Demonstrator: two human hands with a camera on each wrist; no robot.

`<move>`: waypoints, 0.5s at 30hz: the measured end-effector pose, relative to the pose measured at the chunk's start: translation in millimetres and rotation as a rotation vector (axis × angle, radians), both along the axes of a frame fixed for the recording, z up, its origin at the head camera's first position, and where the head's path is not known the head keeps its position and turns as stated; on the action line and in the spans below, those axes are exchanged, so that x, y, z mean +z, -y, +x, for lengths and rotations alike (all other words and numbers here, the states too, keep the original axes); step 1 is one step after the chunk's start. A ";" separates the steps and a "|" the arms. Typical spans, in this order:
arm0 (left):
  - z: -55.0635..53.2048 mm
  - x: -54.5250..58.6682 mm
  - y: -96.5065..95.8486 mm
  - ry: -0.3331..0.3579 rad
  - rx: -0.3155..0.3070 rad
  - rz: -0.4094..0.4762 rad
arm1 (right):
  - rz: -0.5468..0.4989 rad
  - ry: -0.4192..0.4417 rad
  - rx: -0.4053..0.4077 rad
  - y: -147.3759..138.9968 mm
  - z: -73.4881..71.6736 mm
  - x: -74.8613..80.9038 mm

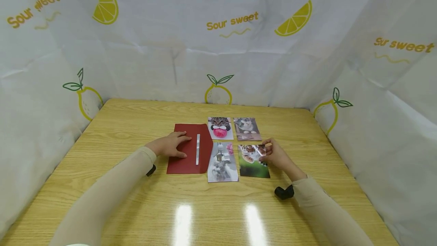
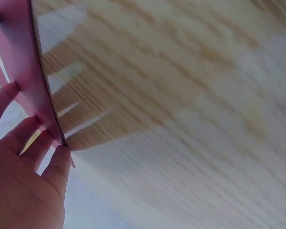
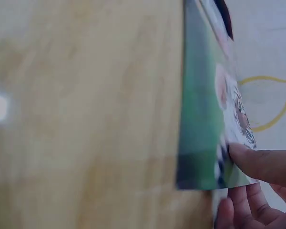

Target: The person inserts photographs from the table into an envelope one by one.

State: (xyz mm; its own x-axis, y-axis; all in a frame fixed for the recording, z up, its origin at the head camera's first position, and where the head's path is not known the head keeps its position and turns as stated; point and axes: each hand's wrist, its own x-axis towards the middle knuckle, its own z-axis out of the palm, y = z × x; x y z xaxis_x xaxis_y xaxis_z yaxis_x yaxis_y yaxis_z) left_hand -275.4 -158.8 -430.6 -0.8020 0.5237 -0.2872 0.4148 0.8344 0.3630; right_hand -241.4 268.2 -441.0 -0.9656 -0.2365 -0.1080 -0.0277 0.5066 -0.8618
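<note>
A red envelope lies with its flap toward the right and a pale strip along it. My left hand rests on its left part with fingers spread; in the left wrist view the fingertips touch the red paper. Right of the envelope are a tiger photo, a grey cat photo, a tabby photo and a grey-and-white cat photo. My right hand pinches the tiger photo's right edge. In the right wrist view its thumb presses the face, with other fingers underneath.
The photos and envelope lie on a wooden table. A white curtain with lemon prints hangs behind and at both sides. Black wrist-worn pieces sit at both cuffs. Light reflects near the table's front.
</note>
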 end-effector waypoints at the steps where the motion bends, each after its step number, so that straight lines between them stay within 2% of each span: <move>1: 0.0 -0.1 0.0 0.003 -0.001 0.006 | -0.004 -0.001 -0.009 -0.4 0.5 1.0; 5: 1.9 2.0 0.5 -0.004 -0.016 0.021 | -0.032 0.003 -0.057 -4.2 -0.5 9.5; 12: 2.4 2.1 -0.8 0.006 -0.003 0.012 | -0.206 -0.017 -0.091 -7.9 -1.1 43.8; 15: 0.6 -0.4 -1.8 0.003 0.003 -0.004 | -0.239 -0.031 -0.111 -3.6 -4.0 54.6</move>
